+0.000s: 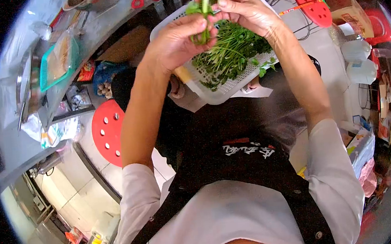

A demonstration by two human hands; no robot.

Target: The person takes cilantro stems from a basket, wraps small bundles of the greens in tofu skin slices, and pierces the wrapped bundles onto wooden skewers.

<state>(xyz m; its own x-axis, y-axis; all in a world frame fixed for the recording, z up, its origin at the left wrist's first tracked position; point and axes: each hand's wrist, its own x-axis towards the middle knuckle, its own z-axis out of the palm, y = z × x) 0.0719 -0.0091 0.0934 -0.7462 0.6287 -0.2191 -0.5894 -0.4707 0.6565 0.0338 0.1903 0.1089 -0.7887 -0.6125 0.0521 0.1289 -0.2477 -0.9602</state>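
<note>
My left hand (181, 40) and my right hand (248, 11) are raised close together over a white plastic basket (218, 94). Between them is a small bunch of leafy green herbs (206, 7), with pale stems and curled leaves. The left fingers close round its lower part. The right thumb and fingers pinch it higher up, partly hiding it. Below, a heap of thin-stemmed greens (233, 53), like coriander or Chinese celery, lies in the basket. A few leaves (265, 65) hang at the basket's near right rim.
Red round stools with holes stand left (108, 134) and upper right (313, 7). A metal counter with a turquoise basket (58, 66) runs along the left. White plastic jugs (362, 71) and boxes line the right. A black apron (233, 128) covers my lap.
</note>
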